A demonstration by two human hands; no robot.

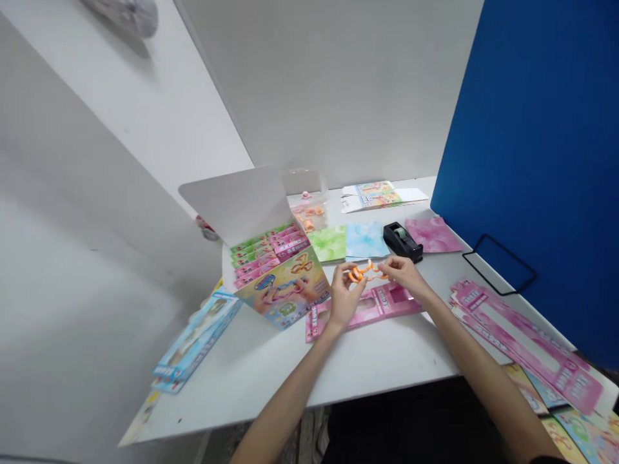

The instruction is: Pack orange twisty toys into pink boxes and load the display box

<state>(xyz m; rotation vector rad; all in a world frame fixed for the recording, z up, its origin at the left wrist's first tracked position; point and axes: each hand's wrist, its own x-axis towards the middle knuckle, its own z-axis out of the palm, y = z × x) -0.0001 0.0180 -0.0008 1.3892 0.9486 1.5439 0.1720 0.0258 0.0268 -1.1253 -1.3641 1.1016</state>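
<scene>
Between my two hands is an orange twisty toy, a curvy chain bent into loops with a paler part at its top. My left hand pinches the coiled left end of it. The fingers of my right hand are closed on its right end. Just beneath both hands lies a pink window box, flat on the white table and partly covered by my left hand. To the left stands an open display box with a picture front, holding rows of green and pink packs.
A clear bin with pink and orange pieces sits behind. Beyond my hands are a black tape dispenser and green, blue and pink cards. Blue boxes lie left, flat pink boxes right. A blue panel borders the right side.
</scene>
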